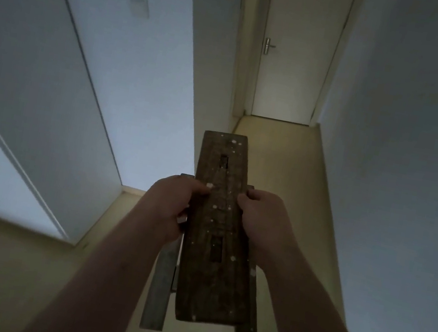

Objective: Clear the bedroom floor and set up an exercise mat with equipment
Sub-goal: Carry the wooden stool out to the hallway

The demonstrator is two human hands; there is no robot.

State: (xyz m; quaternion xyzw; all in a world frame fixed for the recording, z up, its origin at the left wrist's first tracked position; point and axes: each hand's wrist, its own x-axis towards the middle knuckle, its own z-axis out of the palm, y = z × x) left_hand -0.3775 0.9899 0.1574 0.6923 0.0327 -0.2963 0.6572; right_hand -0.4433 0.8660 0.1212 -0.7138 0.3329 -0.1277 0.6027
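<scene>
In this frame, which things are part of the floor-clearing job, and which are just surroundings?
Part of the job:
- wooden bench, carried lengthwise, paint-specked
- left hand, gripping its left edge
- right hand, gripping its right edge

Just surroundings:
- closed door at the corridor's end
- door handle
- wall plate

The wooden bench (219,224) was dark brown, flecked with white paint spots. The floor (277,158) was pale yellowish, the walls (406,140) bluish grey, and the door (297,62) white with a silver handle (267,46).

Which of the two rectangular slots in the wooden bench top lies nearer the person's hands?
The near slot, just below the left hand and right hand; the far slot sits beyond them, toward the closed door.
</scene>
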